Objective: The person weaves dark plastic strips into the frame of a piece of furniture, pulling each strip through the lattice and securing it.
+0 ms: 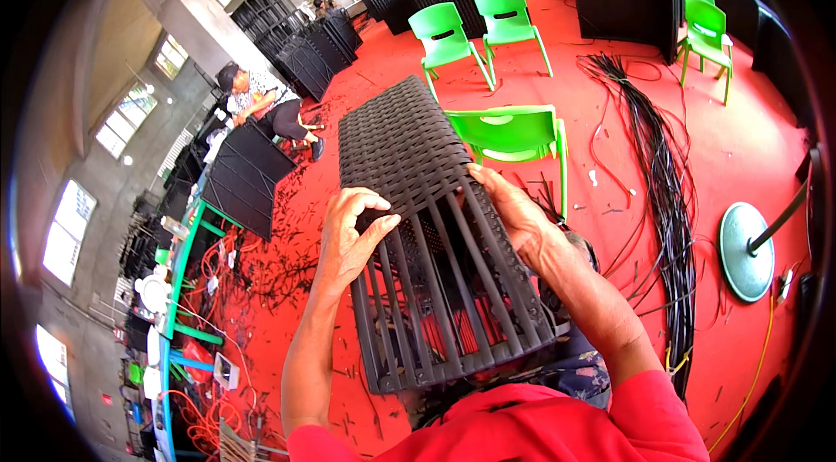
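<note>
A black wicker frame (405, 135) is tilted in front of me, its far part closely woven and its near part bare lengthwise slats (433, 288). My left hand (351, 236) is at the frame's left side, thumb and forefinger nearly together at the last woven row. Whatever lies between those fingertips is too small to make out. Along the right edge, my right hand (515, 211) grips the frame, its thumb on top by the weave and its other fingers hidden beneath. The near end of the frame is over my lap, on patterned dark cloth.
A green chair (509, 133) stands just beyond the frame, with more green chairs (442, 35) farther back. Long black strands (649, 175) lie in a bundle on the red floor (601, 140) at right, near a round stand base (746, 251). Another person (266, 105) sits at far left beside black panels.
</note>
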Motion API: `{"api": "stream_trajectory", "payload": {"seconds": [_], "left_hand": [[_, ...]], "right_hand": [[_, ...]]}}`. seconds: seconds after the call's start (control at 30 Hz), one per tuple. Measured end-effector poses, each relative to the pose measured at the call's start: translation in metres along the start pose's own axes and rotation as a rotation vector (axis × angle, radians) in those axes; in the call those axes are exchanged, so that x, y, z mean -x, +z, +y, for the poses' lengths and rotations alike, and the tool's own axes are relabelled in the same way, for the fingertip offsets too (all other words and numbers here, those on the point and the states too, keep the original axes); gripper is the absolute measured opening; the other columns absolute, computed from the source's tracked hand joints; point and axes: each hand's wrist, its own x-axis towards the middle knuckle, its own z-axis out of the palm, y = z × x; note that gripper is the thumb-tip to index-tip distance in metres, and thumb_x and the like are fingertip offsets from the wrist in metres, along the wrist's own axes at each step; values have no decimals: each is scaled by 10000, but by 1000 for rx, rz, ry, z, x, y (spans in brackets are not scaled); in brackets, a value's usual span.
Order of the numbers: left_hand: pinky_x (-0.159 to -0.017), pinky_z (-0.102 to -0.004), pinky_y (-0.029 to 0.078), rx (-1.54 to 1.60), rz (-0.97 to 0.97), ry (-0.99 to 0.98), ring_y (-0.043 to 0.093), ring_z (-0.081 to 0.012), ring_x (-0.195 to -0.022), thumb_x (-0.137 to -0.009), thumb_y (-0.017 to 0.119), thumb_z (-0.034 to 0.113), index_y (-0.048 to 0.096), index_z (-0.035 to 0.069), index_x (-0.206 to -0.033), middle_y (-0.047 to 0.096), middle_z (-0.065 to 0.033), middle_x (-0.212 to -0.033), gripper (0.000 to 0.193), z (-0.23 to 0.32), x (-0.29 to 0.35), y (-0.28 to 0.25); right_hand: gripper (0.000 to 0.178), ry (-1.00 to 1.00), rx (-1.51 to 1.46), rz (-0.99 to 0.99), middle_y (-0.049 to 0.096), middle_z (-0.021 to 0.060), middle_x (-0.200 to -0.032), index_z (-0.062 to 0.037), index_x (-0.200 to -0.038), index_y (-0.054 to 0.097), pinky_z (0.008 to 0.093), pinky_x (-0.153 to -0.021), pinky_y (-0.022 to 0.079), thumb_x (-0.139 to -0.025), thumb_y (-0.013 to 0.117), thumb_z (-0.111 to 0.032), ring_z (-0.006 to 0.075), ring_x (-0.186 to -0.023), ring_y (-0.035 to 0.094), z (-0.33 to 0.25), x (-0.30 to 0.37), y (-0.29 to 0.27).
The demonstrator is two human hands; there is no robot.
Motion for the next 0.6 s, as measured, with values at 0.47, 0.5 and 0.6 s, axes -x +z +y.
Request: {"api": "stream_trajectory", "payload": {"seconds": [0.47,0.5,0.6], "left_hand": [[-673,-200,354,280,-200,-146,418,-67,-748,-739,641,51,575,43,-808,452,7,-824,96,26,-44,35],[-663,-193,354,303,-178,-148,417,-62,-750,-744,636,47,575,42,-808,451,9,-823,88,28,-43,35],[-606,-174,329,247,-148,-134,410,-50,-713,-751,635,70,592,45,-837,475,12,-864,100,33,-38,34]], "right_hand": [[384,-4,153,29,489,-12,-491,-139,-591,514,230,-340,286,-833,522,-436,92,-346,394,7,-6,1],[422,15,170,26,431,-26,-459,-149,-540,474,218,-351,262,-840,509,-444,78,-348,349,5,-4,-1],[372,31,156,-62,452,-47,-541,-137,-616,486,193,-399,277,-852,499,-424,50,-429,368,-1,6,-3]]}}
